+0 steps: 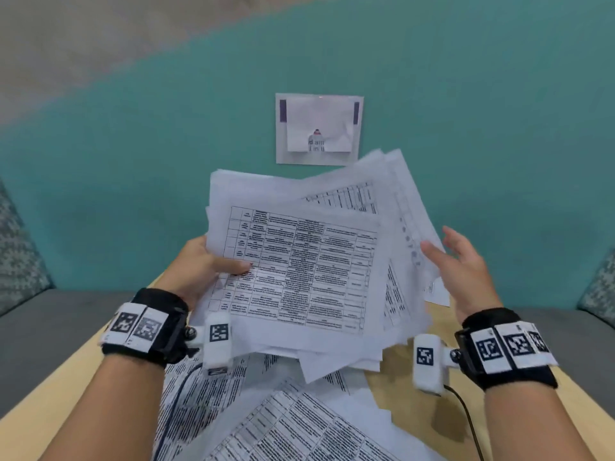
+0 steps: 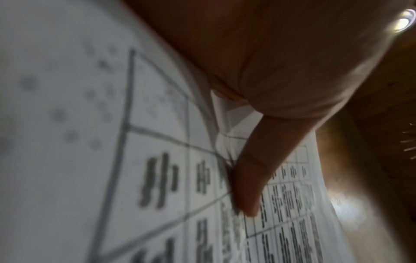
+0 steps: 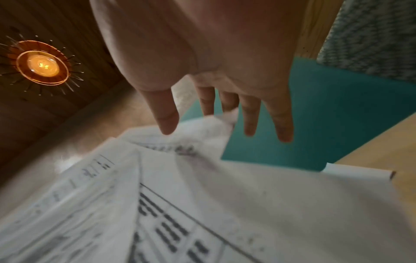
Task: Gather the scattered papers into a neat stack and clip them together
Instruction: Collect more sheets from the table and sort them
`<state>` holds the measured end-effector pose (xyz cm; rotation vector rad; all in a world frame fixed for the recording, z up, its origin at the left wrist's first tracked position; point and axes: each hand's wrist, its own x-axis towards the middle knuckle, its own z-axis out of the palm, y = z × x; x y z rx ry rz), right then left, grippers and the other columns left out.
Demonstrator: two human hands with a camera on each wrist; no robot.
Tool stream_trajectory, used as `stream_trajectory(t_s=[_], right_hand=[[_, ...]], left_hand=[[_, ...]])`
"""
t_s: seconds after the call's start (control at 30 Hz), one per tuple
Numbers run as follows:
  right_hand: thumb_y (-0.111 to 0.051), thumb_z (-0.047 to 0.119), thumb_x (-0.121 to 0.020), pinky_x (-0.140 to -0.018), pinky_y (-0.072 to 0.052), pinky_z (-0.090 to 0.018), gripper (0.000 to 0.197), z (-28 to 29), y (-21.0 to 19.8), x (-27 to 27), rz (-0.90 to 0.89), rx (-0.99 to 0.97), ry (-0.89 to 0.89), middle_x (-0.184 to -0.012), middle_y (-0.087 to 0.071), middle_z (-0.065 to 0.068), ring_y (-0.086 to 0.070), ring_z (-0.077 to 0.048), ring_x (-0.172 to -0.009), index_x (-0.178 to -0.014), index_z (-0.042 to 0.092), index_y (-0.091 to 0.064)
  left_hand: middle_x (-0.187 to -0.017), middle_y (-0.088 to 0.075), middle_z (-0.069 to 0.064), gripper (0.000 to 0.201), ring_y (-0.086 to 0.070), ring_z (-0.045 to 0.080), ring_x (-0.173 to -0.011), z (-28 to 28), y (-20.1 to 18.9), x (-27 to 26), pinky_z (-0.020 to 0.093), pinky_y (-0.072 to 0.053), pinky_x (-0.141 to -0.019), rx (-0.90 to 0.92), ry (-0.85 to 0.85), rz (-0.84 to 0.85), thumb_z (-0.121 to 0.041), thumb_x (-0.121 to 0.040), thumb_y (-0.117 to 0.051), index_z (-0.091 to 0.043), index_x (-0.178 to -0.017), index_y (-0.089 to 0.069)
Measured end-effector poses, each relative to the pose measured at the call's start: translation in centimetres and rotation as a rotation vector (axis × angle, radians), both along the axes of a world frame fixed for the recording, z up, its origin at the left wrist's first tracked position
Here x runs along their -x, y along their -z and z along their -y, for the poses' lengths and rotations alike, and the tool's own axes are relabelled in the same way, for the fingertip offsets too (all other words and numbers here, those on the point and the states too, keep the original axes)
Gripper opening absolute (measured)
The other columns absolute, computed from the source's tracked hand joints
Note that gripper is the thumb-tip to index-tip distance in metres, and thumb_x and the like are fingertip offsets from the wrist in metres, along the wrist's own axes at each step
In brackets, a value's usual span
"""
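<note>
A loose, fanned bundle of printed sheets (image 1: 299,267) with tables on them is held up above the table. My left hand (image 1: 213,264) grips its left edge, thumb on top of the front sheet (image 2: 157,178), fingers behind. My right hand (image 1: 462,261) is open at the bundle's right side, fingers straight (image 3: 249,115), just off the sheets' fanned edges (image 3: 202,178). More printed sheets (image 1: 266,410) lie scattered on the wooden table (image 1: 406,394) below. No clip shows in any view.
A teal wall (image 1: 133,161) stands just behind the table, with a white notice (image 1: 318,128) stuck on it. Grey cushions (image 1: 20,254) flank the table on both sides. A cable (image 1: 466,417) trails from my right wrist.
</note>
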<state>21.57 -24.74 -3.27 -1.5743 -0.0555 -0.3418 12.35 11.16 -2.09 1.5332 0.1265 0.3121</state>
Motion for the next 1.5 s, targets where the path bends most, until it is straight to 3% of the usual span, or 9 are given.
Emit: stream_trajectory(t_s=[0.07, 0.17, 0.4, 0.47, 0.6, 0.87, 1.07, 1.2, 1.5], right_hand=[[-0.073, 0.026, -0.090, -0.074, -0.046, -0.029, 0.039, 0.3, 0.2, 0.2, -0.058, -0.010, -0.011, -0.121, -0.067, 0.005, -0.063, -0.013, -0.099, -0.127, 0.022, -0.062], [-0.074, 0.010, -0.086, -0.068, -0.050, -0.031, 0.013, 0.7, 0.5, 0.1, -0.075, -0.017, -0.005, -0.102, -0.074, -0.007, -0.065, -0.017, -0.074, -0.098, 0.014, -0.072], [-0.076, 0.005, -0.077, -0.066, -0.046, -0.031, 0.017, 0.8, 0.6, -0.1, -0.199, 0.054, -0.087, -0.085, -0.072, -0.007, -0.063, -0.024, -0.075, -0.067, 0.016, -0.069], [-0.076, 0.025, -0.078, -0.073, -0.045, -0.035, 0.008, 1.0, 0.8, -0.2, -0.222, 0.111, -0.108, -0.095, -0.074, 0.000, -0.065, -0.025, -0.088, -0.073, 0.020, -0.074], [-0.078, 0.063, -0.070, -0.095, -0.048, -0.042, 0.059, 0.9, 0.1, 0.6, -0.158, 0.139, -0.197, -0.116, -0.073, 0.007, -0.066, -0.020, -0.110, -0.116, 0.027, -0.070], [-0.076, 0.004, -0.076, -0.089, -0.054, -0.040, 0.039, 0.2, -0.8, 2.5, -0.113, 0.044, -0.458, -0.107, -0.078, -0.009, -0.075, -0.027, -0.100, -0.114, 0.009, -0.073], [-0.081, 0.003, -0.077, -0.081, -0.059, -0.038, 0.026, -1.1, -1.5, 1.6, 0.035, -0.035, -0.268, -0.094, -0.080, -0.003, -0.077, -0.022, -0.089, -0.101, 0.010, -0.076], [-0.083, 0.008, -0.078, -0.079, -0.058, -0.034, 0.017, -2.0, -1.5, 1.4, 0.121, -0.050, -0.213, -0.092, -0.080, 0.003, -0.076, -0.017, -0.089, -0.092, 0.017, -0.077], [-0.081, 0.005, -0.079, -0.076, -0.057, -0.034, 0.030, -2.4, 1.0, 0.8, -0.080, -0.008, -0.221, -0.097, -0.079, -0.002, -0.075, -0.018, -0.088, -0.107, 0.012, -0.074]], left_hand=[[-0.107, -0.079, 0.019, 0.051, -0.076, 0.037, -0.101, -0.2, -0.1, 0.2, 0.045, -0.058, -0.088, 0.018, 0.024, -0.021, 0.011, -0.066, -0.075, 0.004, -0.115, -0.067], [-0.110, -0.077, 0.022, 0.047, -0.076, 0.039, -0.100, -0.5, 0.0, 0.1, 0.048, -0.064, -0.081, 0.092, 0.025, -0.037, 0.016, -0.072, -0.071, 0.004, -0.117, -0.066], [-0.110, -0.076, 0.025, 0.036, -0.076, 0.041, -0.099, -0.9, -0.2, -0.1, 0.050, -0.065, -0.078, 0.187, -0.035, -0.006, 0.020, -0.083, -0.063, 0.006, -0.116, -0.067], [-0.112, -0.075, 0.026, 0.037, -0.075, 0.041, -0.101, -1.0, -0.3, -0.1, 0.053, -0.062, -0.087, 0.171, -0.050, -0.003, 0.019, -0.082, -0.065, 0.007, -0.117, -0.067], [-0.107, -0.077, 0.025, 0.034, -0.076, 0.039, -0.098, -0.9, -0.5, 0.2, 0.051, -0.057, -0.094, 0.056, -0.034, -0.004, 0.014, -0.076, -0.071, 0.005, -0.108, -0.071], [-0.103, -0.079, 0.019, 0.039, -0.077, 0.032, -0.098, 0.0, -0.7, 0.2, 0.045, -0.057, -0.093, -0.003, 0.014, 0.090, 0.005, -0.067, -0.076, 0.002, -0.105, -0.072], [-0.102, -0.081, 0.012, 0.037, -0.078, 0.027, -0.098, 0.8, -0.8, -0.8, 0.037, -0.063, -0.087, 0.029, -0.089, 0.266, 0.017, -0.082, -0.068, 0.006, -0.117, -0.068], [-0.108, -0.080, 0.010, 0.036, -0.077, 0.027, -0.099, 1.4, -0.5, -1.4, 0.037, -0.063, -0.084, 0.003, -0.167, 0.319, 0.010, -0.081, -0.075, -0.007, -0.113, -0.071], [-0.110, -0.079, 0.009, 0.041, -0.078, 0.024, -0.098, 2.1, 2.7, -2.2, 0.037, -0.062, -0.083, -0.032, -0.148, 0.182, 0.009, -0.083, -0.074, -0.006, -0.120, -0.068]])
